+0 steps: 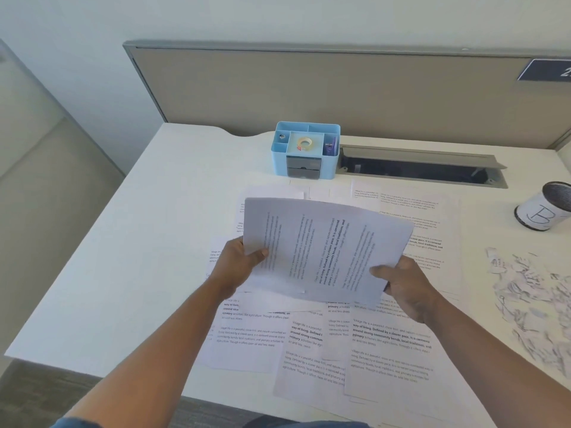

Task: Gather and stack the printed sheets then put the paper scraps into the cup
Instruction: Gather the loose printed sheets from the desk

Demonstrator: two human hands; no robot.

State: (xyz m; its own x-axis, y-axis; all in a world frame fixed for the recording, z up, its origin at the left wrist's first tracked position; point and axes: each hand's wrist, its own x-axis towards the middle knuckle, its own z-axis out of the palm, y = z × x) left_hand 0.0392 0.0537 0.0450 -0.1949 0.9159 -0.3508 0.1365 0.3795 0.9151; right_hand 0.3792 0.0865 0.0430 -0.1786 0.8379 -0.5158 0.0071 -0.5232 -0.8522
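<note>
Bare desk left of sheets

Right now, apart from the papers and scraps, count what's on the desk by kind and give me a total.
Organizer: 1
Tape roll: 1
Cup: 1
Total: 3

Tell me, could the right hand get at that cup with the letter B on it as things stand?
Probably not yet: the right hand grips the held sheets along with the left hand. The cup stands unobstructed to its right.
</note>
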